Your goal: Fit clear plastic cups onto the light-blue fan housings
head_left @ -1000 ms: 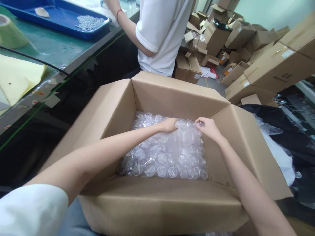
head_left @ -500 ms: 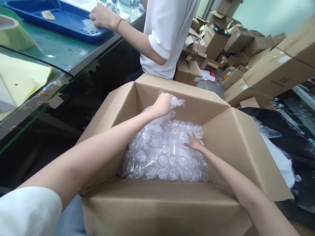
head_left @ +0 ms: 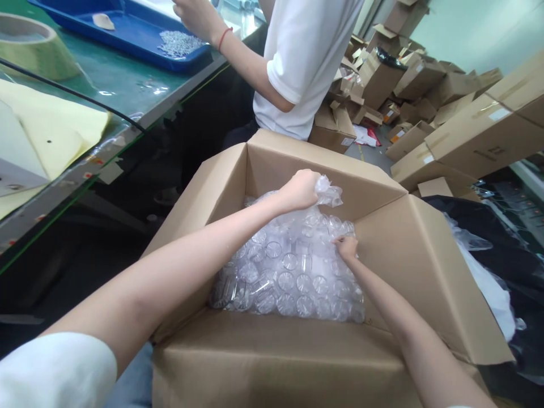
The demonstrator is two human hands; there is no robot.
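Green bench (head_left: 123,85) at 10 o'clock, edged with a metal rail; black void beneath. Floor at 1 o'clock heaped with brown cartons (head_left: 467,130), some open, some sealed with tape. Pale wall behind the heap.

On the bench: blue tray (head_left: 127,34) at 11 o'clock, carrying a pile of small silvery parts (head_left: 181,41). Yellow sheet (head_left: 55,130) at 9 o'clock, crossed by a black cable (head_left: 76,96). Tape roll (head_left: 34,48) at 10 o'clock. Standing at the bench at 12 o'clock: a co-worker in a white shirt (head_left: 306,56), hand (head_left: 195,17) raised above the tray, red band on the wrist.

Centre of view: open cardboard box (head_left: 297,164), flaps spread, resting just below the bench edge. Inside, filling the bottom: clear plastic bag (head_left: 293,266) packed with round clear plastic pieces. Black plastic sheet (head_left: 510,249) and white plastic at 3 o'clock, just beside the right flap.

Left hand (head_left: 301,190): grip closed tight on the gathered neck of the bag, raised near the far wall of the box at 12 o'clock. Right hand (head_left: 347,247): fingers curled narrow, pinching the bag film near the right wall at 2 o'clock. Both forearms crossing the near box wall; right flap close against the right arm.
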